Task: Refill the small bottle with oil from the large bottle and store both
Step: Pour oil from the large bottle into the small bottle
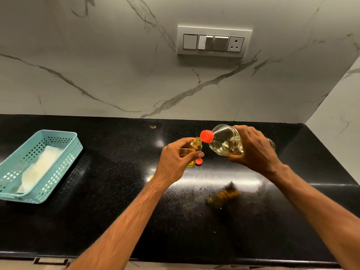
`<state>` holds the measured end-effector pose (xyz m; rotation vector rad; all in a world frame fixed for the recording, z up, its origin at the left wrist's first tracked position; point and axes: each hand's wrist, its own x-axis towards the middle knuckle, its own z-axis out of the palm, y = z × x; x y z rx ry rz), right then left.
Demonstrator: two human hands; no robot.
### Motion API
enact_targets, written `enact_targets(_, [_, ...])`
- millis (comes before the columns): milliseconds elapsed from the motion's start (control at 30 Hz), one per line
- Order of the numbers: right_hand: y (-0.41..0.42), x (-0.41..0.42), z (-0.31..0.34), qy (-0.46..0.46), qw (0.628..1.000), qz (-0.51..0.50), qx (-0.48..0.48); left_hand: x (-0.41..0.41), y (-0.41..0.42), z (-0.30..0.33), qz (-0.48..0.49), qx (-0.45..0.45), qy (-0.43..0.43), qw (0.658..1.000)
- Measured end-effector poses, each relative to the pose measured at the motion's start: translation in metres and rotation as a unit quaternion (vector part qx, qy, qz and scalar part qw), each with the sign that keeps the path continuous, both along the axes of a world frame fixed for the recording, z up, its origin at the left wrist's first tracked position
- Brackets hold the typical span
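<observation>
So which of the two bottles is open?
The small bottle in the left hand: bare threaded neck. The large bottle has a red cap.

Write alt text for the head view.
The right hand tips a large oil bottle, red spout at the open small bottle steadied by the left hand on a black counter. A teal basket sits far left.

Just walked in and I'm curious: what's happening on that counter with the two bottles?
A person is about to top up a small bottle with oil. The left hand steadies it, open-necked, on the black counter. The right hand tips the large bottle sideways, its red cap right at the small bottle's mouth. A small red cap lies beside it. A teal basket sits off to the left.
</observation>
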<state>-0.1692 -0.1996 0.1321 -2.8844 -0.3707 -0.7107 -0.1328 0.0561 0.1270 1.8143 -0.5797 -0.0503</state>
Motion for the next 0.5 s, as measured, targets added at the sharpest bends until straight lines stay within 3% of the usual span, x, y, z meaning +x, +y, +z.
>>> enact_targets(500, [-0.01, -0.002, 0.042, 0.017, 0.991, -0.005, -0.132, -0.004, -0.003, -0.001, 0.002, 0.005, -0.003, 1.0])
